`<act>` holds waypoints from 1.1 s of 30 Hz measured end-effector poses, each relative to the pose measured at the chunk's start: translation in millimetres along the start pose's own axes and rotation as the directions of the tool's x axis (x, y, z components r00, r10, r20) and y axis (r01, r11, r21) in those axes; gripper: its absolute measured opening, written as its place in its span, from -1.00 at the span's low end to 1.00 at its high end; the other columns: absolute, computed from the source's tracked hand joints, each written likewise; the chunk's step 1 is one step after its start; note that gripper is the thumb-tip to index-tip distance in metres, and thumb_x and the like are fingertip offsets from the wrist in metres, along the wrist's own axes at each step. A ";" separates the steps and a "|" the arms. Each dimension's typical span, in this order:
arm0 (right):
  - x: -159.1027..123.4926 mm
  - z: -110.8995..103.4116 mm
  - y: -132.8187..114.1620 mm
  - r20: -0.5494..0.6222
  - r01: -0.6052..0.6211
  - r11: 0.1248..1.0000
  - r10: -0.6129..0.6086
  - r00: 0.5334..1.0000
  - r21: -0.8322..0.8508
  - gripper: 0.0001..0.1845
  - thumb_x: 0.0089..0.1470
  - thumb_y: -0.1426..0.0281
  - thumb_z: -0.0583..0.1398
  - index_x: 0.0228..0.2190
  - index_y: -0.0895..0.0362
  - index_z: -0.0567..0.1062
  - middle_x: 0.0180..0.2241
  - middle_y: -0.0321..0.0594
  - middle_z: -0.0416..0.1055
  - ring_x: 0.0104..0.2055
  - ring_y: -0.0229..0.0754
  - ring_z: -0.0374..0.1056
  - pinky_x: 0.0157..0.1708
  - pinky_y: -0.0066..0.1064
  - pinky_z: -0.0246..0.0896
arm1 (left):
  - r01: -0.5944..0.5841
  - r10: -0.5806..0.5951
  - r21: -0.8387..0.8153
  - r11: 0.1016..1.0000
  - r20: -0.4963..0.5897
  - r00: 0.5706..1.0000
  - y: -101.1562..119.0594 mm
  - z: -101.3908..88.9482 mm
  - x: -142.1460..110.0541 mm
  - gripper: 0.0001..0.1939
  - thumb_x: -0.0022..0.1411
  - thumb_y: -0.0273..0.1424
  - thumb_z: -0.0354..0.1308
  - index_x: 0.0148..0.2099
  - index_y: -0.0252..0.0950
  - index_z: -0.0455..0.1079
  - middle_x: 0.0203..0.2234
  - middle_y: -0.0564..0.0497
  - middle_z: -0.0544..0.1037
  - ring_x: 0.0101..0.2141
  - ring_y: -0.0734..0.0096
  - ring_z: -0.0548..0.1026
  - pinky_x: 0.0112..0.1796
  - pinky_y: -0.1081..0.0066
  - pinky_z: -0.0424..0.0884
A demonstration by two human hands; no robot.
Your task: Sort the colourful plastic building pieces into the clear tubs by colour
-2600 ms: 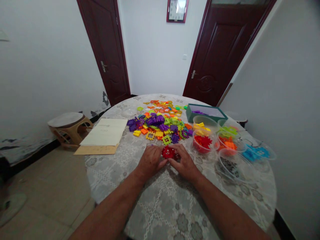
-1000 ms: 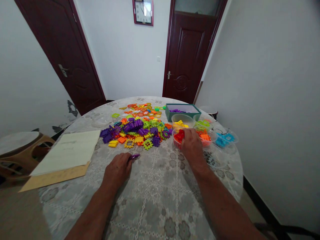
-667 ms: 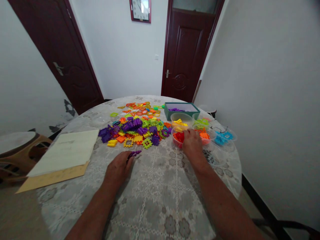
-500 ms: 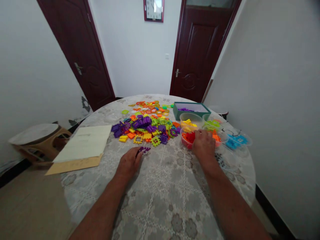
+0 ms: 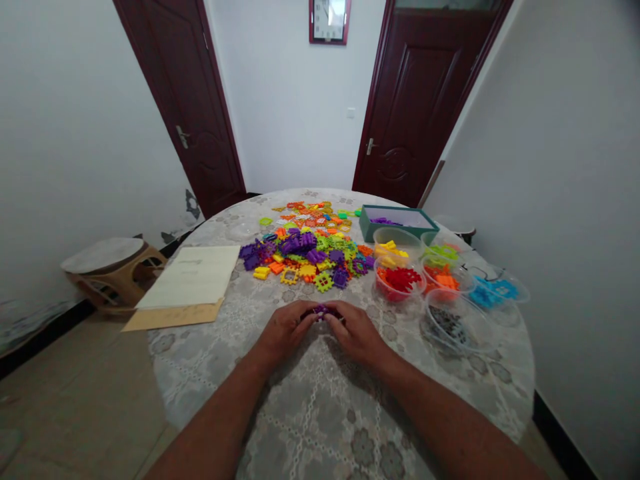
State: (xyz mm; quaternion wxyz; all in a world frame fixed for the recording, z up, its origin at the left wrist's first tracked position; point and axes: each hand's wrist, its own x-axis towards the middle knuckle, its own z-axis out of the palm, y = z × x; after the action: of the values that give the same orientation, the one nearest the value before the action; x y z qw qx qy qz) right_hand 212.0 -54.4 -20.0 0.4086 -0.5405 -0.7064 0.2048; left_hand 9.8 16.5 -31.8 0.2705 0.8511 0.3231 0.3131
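Both hands meet over the near middle of the table, in front of the heap. My left hand is closed on a small purple plastic building piece. From the other side my right hand grips the same piece, thumb and fingers pinched together. The fingers cover most of it, so its full shape is hidden. Beyond the hands lies a pile of toothed plastic pieces in purple, yellow, green and orange. To the right stands a clear tub with red pieces.
Further clear tubs hold yellow, orange, blue and grey pieces. Behind them is a green box with purple pieces inside. Papers lie at the left table edge, near a stool.
My right hand has left the tub of red pieces and come to the middle, joining my left hand at the purple piece. The view has turned slightly left.
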 end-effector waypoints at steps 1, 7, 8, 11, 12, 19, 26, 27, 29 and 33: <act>-0.1 3.0 -0.7 0.024 -0.018 0.999 0.018 1.000 0.033 -0.73 0.36 0.39 0.13 -0.01 0.08 0.58 -0.10 -0.15 0.61 -0.09 -0.12 0.52 -0.01 -0.30 0.36 | -0.009 0.009 0.001 1.000 0.011 1.000 1.1 1.8 -0.4 -0.71 0.48 -0.25 0.10 0.10 -0.18 0.55 -0.05 -0.03 0.69 -0.05 0.29 0.63 0.03 0.32 0.50; 8.3 -7.0 26.6 -0.105 -0.115 0.992 0.110 0.988 -0.049 -0.76 0.30 0.42 0.10 -0.13 0.12 0.57 -0.17 -0.13 0.60 -0.10 -0.10 0.50 -0.03 -0.33 0.29 | -0.022 0.030 0.195 0.981 -0.037 0.999 -6.4 7.7 0.0 -0.78 0.47 -0.34 0.07 0.01 -0.23 0.52 -0.15 -0.08 0.66 -0.12 0.25 0.61 -0.02 0.26 0.52; 9.9 -10.2 33.4 -0.137 -0.154 0.985 0.142 0.980 -0.082 -0.76 0.28 0.43 0.10 -0.16 0.13 0.57 -0.20 -0.13 0.60 -0.13 -0.09 0.50 -0.06 -0.33 0.28 | -0.028 0.037 0.237 0.971 -0.034 0.999 -6.5 7.8 1.7 -0.78 0.46 -0.37 0.07 0.02 -0.24 0.51 -0.13 -0.10 0.64 -0.10 0.24 0.61 -0.02 0.25 0.52; 13.6 -18.4 50.5 -0.209 -0.277 0.948 0.243 0.947 -0.157 -0.79 0.20 0.45 0.10 -0.26 0.12 0.55 -0.30 -0.15 0.58 -0.22 -0.09 0.47 -0.17 -0.35 0.23 | -0.043 0.046 0.347 0.937 0.000 0.999 0.2 9.1 14.5 -0.74 0.41 -0.44 0.11 0.10 -0.23 0.47 -0.02 -0.13 0.59 0.00 0.18 0.56 0.05 0.20 0.51; 14.4 -20.0 54.6 -0.224 -0.307 0.938 0.268 0.937 -0.164 -0.80 0.18 0.45 0.10 -0.29 0.11 0.55 -0.33 -0.16 0.57 -0.24 -0.09 0.46 -0.19 -0.36 0.22 | -0.041 0.042 0.380 0.924 0.004 0.999 4.0 10.3 21.8 -0.71 0.39 -0.44 0.14 0.13 -0.22 0.45 0.01 -0.14 0.57 0.04 0.16 0.54 0.07 0.19 0.50; 15.8 -19.3 66.9 -0.260 -0.303 0.950 0.276 0.925 -0.072 -0.83 0.11 0.42 0.11 -0.38 0.07 0.53 -0.42 -0.25 0.54 -0.33 -0.15 0.42 -0.27 -0.42 0.15 | 0.091 -0.082 0.531 0.843 -0.040 0.996 17.9 33.9 96.3 -0.50 0.35 -0.38 0.25 0.30 -0.14 0.32 0.18 -0.13 0.47 0.14 0.16 0.49 0.11 0.25 0.44; 15.6 -19.1 65.2 -0.281 -0.310 0.951 0.291 0.914 -0.022 -0.81 0.14 0.41 0.08 -0.37 0.08 0.50 -0.42 -0.25 0.52 -0.32 -0.15 0.41 -0.29 -0.41 0.13 | 0.131 -0.166 0.531 0.837 0.019 0.986 2.4 54.0 127.7 -0.41 0.31 -0.35 0.31 0.34 -0.17 0.28 0.13 -0.17 0.52 0.11 0.07 0.51 0.03 0.23 0.42; 15.9 -19.0 64.8 -0.274 -0.312 0.950 0.293 0.916 -0.024 -0.82 0.15 0.41 0.08 -0.37 0.08 0.50 -0.42 -0.25 0.52 -0.32 -0.15 0.41 -0.29 -0.41 0.13 | 0.125 -0.162 0.521 0.844 0.027 0.986 0.0 53.9 128.0 -0.44 0.32 -0.35 0.30 0.32 -0.18 0.30 0.13 -0.17 0.52 0.11 0.09 0.51 0.04 0.24 0.41; 16.5 -18.5 64.5 -0.270 -0.319 0.947 0.300 0.915 -0.026 -0.82 0.16 0.41 0.09 -0.35 0.08 0.50 -0.42 -0.25 0.51 -0.32 -0.14 0.41 -0.28 -0.40 0.14 | 0.112 -0.154 0.493 0.863 0.045 0.987 -3.5 51.4 126.9 -0.53 0.33 -0.35 0.28 0.25 -0.21 0.37 0.12 -0.17 0.54 0.11 0.11 0.51 0.04 0.26 0.40; 17.7 -17.1 67.1 -0.313 -0.288 0.958 0.271 0.910 -0.007 -0.84 0.16 0.42 0.07 -0.35 0.08 0.46 -0.38 -0.22 0.48 -0.27 -0.12 0.39 -0.21 -0.36 0.19 | 0.097 -0.141 0.409 0.908 0.078 0.987 -1.0 41.0 117.0 -0.80 0.37 -0.35 0.19 0.00 -0.25 0.50 -0.09 -0.13 0.63 -0.02 0.12 0.56 0.00 0.24 0.41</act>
State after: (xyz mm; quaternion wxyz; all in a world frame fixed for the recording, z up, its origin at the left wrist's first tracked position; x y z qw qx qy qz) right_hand 264.3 -18.3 -52.8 0.4659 -0.6721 -0.5542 0.1551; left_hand 108.1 90.7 -17.5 0.1245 0.8827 0.4171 0.1770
